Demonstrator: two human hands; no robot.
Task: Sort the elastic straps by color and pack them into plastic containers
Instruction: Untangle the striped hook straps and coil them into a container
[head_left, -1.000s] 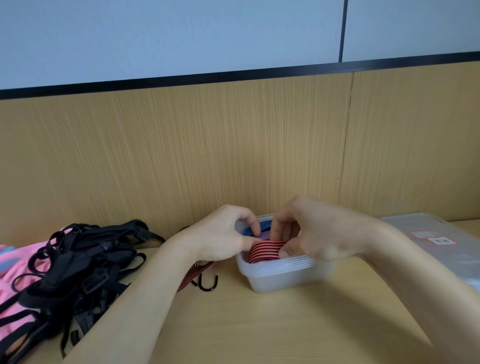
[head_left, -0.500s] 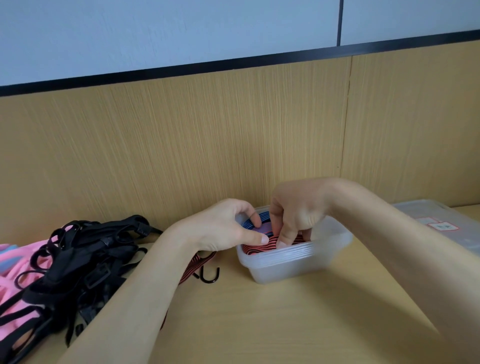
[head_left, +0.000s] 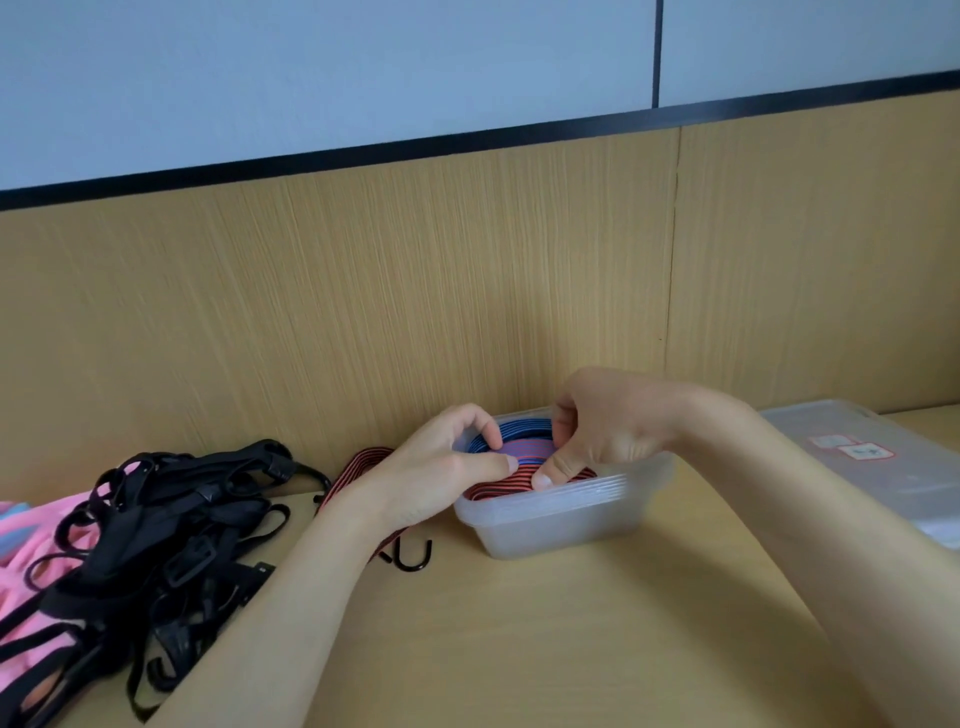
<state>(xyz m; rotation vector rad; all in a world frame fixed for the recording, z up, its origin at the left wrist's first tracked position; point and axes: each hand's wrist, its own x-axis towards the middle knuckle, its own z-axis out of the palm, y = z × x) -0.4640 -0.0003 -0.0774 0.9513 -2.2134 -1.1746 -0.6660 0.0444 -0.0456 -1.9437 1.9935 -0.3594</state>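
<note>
A clear plastic container (head_left: 561, 522) stands on the wooden table near the back panel. Inside it lie a coiled blue-and-black strap (head_left: 522, 431) at the back and a red-and-black striped strap (head_left: 501, 486) at the front. My left hand (head_left: 447, 467) curls over the container's left rim, thumb and fingers pinching the red-and-black strap. My right hand (head_left: 597, 431) reaches in from above, fingertips pressing and gripping the same strap. The strap's tail (head_left: 358, 465) runs out to the left behind my left wrist and ends in a black hook (head_left: 413, 558) on the table.
A tangled pile of black straps (head_left: 171, 535) lies at the left on pink cloth (head_left: 31, 551). A clear lidded box (head_left: 878, 462) with labels sits at the right. The wooden back panel stands just behind the container.
My right hand has lifted at the wrist and turned fingers-down into the container. The red-and-black strap sits lower inside. My left hand stays at the left rim.
</note>
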